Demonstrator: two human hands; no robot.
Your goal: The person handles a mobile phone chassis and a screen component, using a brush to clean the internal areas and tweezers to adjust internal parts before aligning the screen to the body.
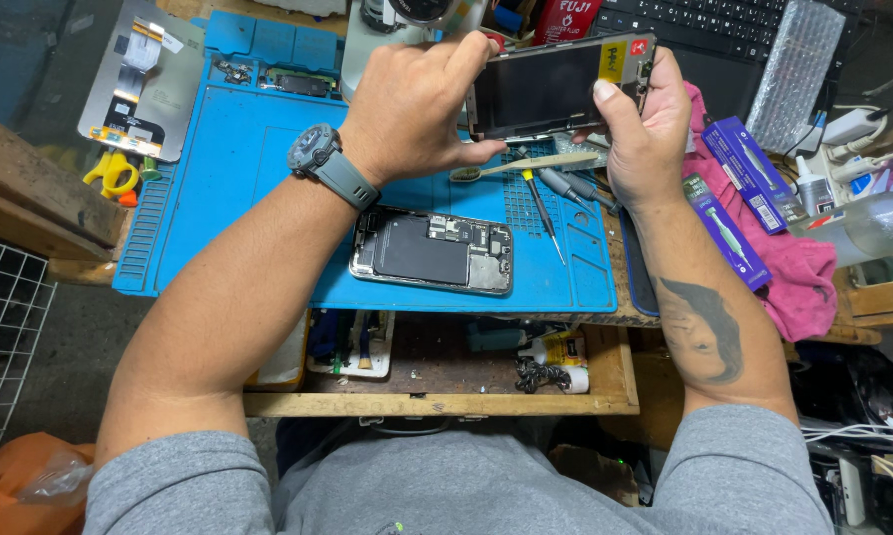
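Observation:
My left hand [417, 104] and my right hand [645, 124] both hold a dark phone screen panel [546, 87] up above the blue work mat [228, 159]. The left hand grips the panel's left edge, the right hand its right edge with the thumb on a yellow sticker. A grey watch [323, 159] is on my left wrist. Below the hands, an opened phone body [433, 252] lies flat on the mat, its battery and boards exposed.
A toothbrush [521, 165] and screwdrivers [546, 208] lie on the mat. A spare display panel [144, 79] sits at the far left, a pink cloth [803, 277] with purple tool packs [749, 173] on the right, a keyboard [704, 20] behind, an open wooden drawer [446, 362] below.

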